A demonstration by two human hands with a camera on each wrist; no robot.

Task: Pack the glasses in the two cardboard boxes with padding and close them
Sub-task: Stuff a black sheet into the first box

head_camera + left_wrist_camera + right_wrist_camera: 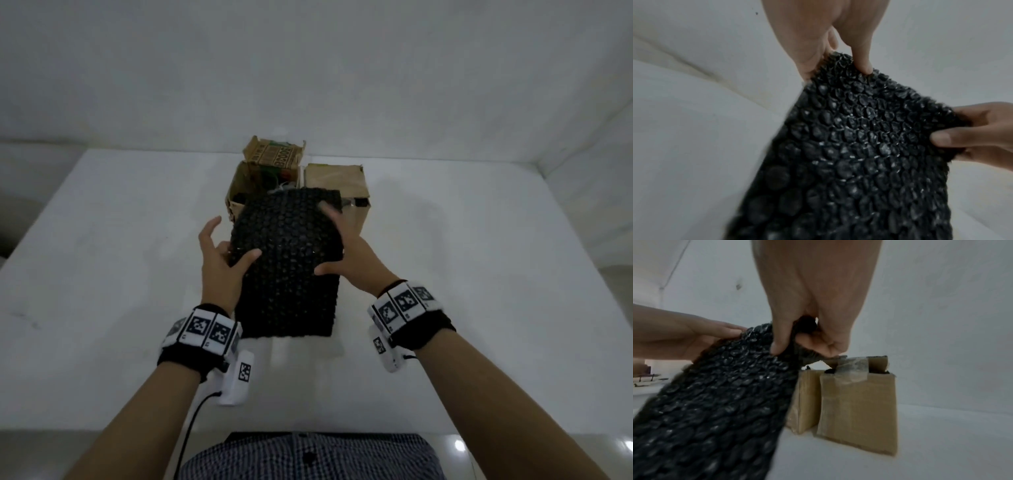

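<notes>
A black bubble-wrap sheet [287, 260] hangs between both hands above the white table, its lower end trailing toward me. My left hand [222, 255] pinches its left edge with thumb on top, the bubble wrap [859, 146] filling the left wrist view. My right hand [342, 246] grips the right edge of the sheet [725, 394], thumb in front and fingers curled behind. Behind the sheet stand two cardboard boxes: the left box [239, 192] is open with its flap up, the right box [337, 180] has its flaps folded down. No glasses are clearly visible.
The white table [479, 291] stretches to either side of the boxes, with a white wall behind. In the right wrist view the taped right box [859, 410] stands just beyond my fingers. My checked shirt [308, 455] shows at the near table edge.
</notes>
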